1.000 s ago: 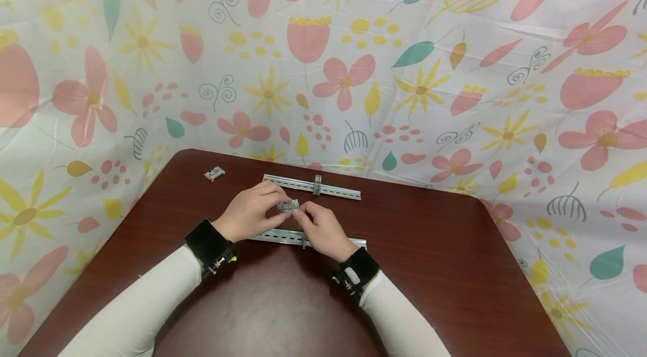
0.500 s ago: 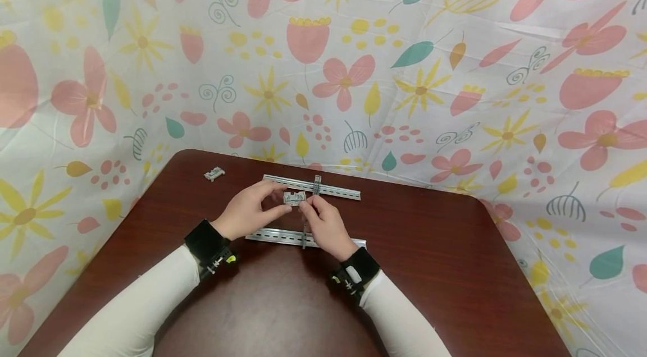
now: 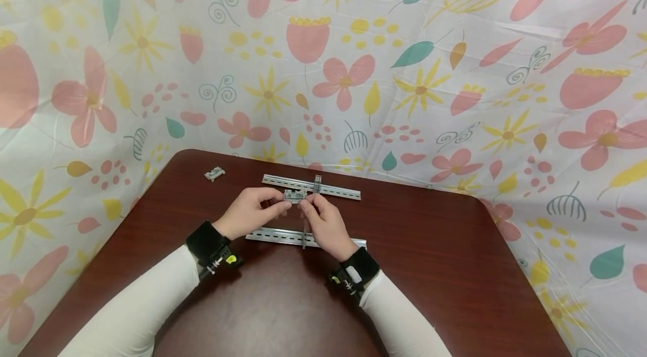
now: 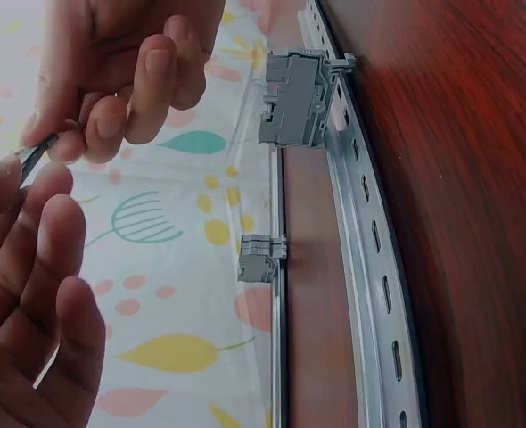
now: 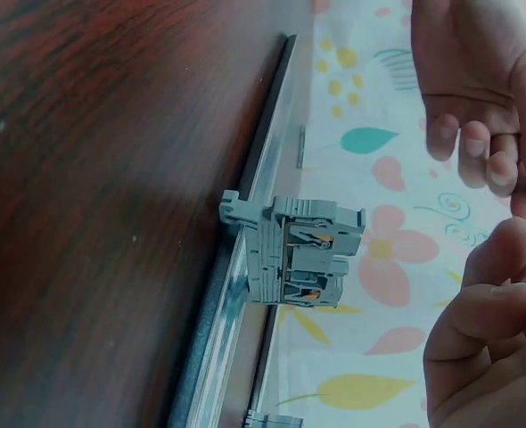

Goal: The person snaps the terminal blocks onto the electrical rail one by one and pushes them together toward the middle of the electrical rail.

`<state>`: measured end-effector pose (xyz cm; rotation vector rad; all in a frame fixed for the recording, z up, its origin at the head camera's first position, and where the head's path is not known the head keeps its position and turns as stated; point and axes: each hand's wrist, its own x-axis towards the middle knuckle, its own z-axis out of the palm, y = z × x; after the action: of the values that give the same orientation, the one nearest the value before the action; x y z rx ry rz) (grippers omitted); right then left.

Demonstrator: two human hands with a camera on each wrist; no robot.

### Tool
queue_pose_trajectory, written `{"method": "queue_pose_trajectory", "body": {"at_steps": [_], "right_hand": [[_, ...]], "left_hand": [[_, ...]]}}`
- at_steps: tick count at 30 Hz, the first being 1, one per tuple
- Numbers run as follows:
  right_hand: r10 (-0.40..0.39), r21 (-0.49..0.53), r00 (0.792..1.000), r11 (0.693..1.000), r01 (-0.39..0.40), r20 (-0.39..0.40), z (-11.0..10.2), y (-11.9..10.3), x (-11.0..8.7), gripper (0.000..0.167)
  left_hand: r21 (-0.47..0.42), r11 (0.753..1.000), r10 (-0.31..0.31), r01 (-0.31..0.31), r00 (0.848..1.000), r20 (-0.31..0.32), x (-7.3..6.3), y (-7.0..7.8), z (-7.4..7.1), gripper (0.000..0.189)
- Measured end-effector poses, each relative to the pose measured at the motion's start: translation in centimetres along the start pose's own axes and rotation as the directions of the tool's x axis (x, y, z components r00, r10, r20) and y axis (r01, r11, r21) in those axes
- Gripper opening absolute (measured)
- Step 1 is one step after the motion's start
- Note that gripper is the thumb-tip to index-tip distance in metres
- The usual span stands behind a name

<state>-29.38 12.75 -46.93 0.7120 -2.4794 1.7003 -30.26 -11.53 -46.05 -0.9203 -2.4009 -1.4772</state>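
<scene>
A grey terminal block (image 3: 295, 196) is held up between both hands, its broad side with metal parts facing the head camera. My left hand (image 3: 250, 212) pinches its left end between thumb and fingers. At the other end, the thumb and fingers of my right hand (image 3: 327, 228) grip it. In the left wrist view the held terminal block (image 4: 36, 159) shows as a thin edge. Below the hands lies the near slotted metal rail (image 3: 278, 236), with a grey terminal block (image 5: 303, 254) standing upright on it. The right hand covers part of this rail.
Farther back lies a second metal rail (image 3: 338, 192) carrying a small group of grey terminal blocks (image 3: 317, 184). A loose terminal block (image 3: 214, 173) lies at the table's far left. Behind the brown table (image 3: 445, 256) hangs a flowered curtain (image 3: 445, 93).
The held terminal block has moved slightly away and right, and turned so its broad side shows. The left fingers have shifted onto its left end. The right hand keeps its grip.
</scene>
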Motion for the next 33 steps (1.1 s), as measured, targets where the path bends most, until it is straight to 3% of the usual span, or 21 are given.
{"method": "queue_pose_trajectory", "body": {"at_steps": [5,8,10,13,17,22,26,33], "right_hand": [[0.029,-0.014,1.0,0.999,-0.029,-0.01,0.0,0.0,0.0,0.036],[0.045,-0.015,0.999,0.999,-0.045,-0.026,0.0,0.0,0.0,0.041],[0.052,-0.014,0.998,0.999,-0.053,-0.032,0.0,-0.1,0.0,0.045],[0.071,0.006,0.997,0.997,-0.071,-0.028,0.0,-0.2,0.0,0.05],[0.097,0.042,0.995,0.994,-0.096,-0.028,0.2,-0.2,0.0,0.053],[0.137,0.139,0.99,0.982,-0.131,-0.031,0.3,-0.3,0.0,0.058],[0.183,0.209,0.983,0.962,-0.176,-0.014,0.4,-0.5,0.0,0.06],[0.24,0.326,0.969,0.913,-0.246,0.06,0.3,-0.7,-0.1,0.059]], "left_hand": [[0.053,0.998,0.033,-0.031,0.998,-0.054,-0.1,0.0,0.0,0.014],[0.152,0.987,0.075,-0.06,0.993,-0.091,-0.1,-0.2,0.0,0.011],[0.251,0.962,0.139,-0.108,0.984,-0.112,-0.1,-0.2,0.0,0.008],[0.415,0.886,0.281,-0.208,0.952,-0.123,-0.1,-0.3,0.1,0.005],[0.579,0.747,0.456,-0.326,0.886,-0.09,0.1,-0.4,0.5,0.008],[0.683,0.604,0.573,-0.41,0.819,-0.015,0.3,-0.5,0.8,0.01],[0.711,0.549,0.613,-0.439,0.79,0.015,0.3,-0.6,0.9,0.013],[0.717,0.511,0.645,-0.474,0.763,0.044,0.2,-0.8,1.0,0.018]]}}
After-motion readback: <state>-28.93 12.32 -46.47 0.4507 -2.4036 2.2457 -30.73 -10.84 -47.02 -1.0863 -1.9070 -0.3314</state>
